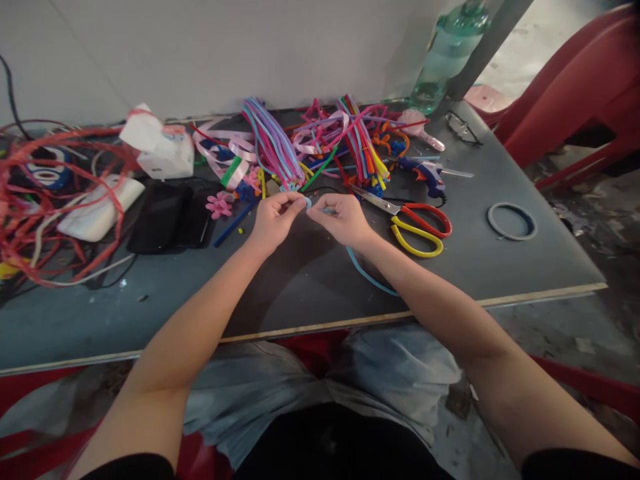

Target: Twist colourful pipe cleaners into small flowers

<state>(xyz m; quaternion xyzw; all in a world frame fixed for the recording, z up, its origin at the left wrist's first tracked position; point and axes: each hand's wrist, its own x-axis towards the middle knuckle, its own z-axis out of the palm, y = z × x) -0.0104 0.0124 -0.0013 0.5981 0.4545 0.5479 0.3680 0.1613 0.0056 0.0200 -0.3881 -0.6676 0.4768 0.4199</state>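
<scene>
My left hand [276, 217] and my right hand [341, 218] meet over the middle of the grey table [525, 267], each pinching a light blue pipe cleaner [367, 275]. Its free end trails under my right wrist toward the table's front edge. A small curl of it shows between my fingertips. Just behind my hands lies a heap of coloured pipe cleaners [320, 143]. Red and yellow scissors [417, 227] lie right beside my right hand.
A blue glue gun [425, 175], a grey ring [512, 221], glasses [463, 127] and a green bottle [447, 50] sit to the right. Left are a black pouch [167, 217], tissue pack [160, 147], pink flower [219, 205] and tangled red cord [55, 200]. Red chair [575, 87] stands at far right.
</scene>
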